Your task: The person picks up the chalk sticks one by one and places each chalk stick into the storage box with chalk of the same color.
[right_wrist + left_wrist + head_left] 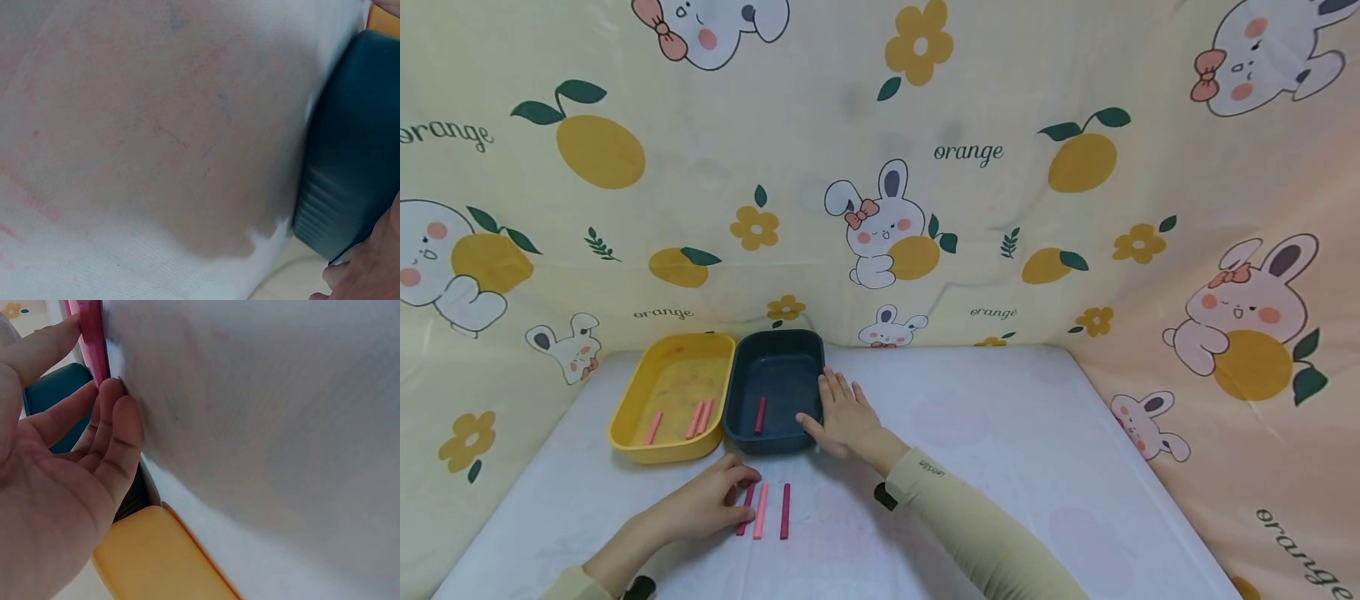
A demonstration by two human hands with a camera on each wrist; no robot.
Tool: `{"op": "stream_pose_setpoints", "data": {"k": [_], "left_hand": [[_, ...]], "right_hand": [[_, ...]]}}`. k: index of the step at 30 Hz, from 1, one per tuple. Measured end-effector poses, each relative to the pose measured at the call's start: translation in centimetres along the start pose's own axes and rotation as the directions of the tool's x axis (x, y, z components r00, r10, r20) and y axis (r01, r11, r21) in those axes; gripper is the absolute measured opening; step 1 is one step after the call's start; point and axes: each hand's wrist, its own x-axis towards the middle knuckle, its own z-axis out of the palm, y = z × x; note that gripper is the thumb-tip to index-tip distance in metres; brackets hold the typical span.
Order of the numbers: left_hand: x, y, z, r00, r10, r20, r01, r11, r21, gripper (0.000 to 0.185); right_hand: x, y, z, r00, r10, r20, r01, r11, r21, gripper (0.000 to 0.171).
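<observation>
Left hand [706, 498] half-curled round crimson stick [748, 496]

A white table [1000, 467], faintly smudged in pink and blue, bears a yellow tray [662, 454] just beside a dark blue tray [771, 445]; nearer lie a pink stick [761, 512] and, apart to its right, a crimson stick [786, 512]; whether the partly hidden third stick [748, 497] touches the table is unclear
</observation>
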Motion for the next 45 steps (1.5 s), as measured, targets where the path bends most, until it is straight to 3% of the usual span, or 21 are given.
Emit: {"op": "stream_pose_setpoints", "data": {"k": [8, 23, 39, 45], "left_hand": [[0.06, -0.11, 0.02, 1.0, -0.006, 0.002, 0.006, 0.999, -0.033, 0.046], [0.41, 0.04, 0.37, 0.996, -0.092, -0.001, 0.091, 0.986, -0.141, 0.046], [-0.14, -0.37, 0.45, 0.999, 0.003, -0.042, -0.014, 0.964, -0.265, 0.046], [-0.45, -0.26, 0.58, 0.998, -0.004, -0.057, -0.012, 0.958, -0.288, 0.046]], "right_hand": [[0.05, -0.09, -0.02, 1.0, 0.005, 0.004, -0.005, 1.0, -0.007, 0.089], [-0.02, -0.1, -0.04, 1.0, 0.003, 0.012, -0.003, 1.0, -0.001, 0.089], [-0.13, -0.04, -0.21, 1.0, -0.011, -0.008, 0.011, 1.0, -0.003, 0.088], [-0.03, -0.06, -0.17, 1.0, -0.009, -0.002, 0.009, 1.0, 0.0, 0.088]]}}
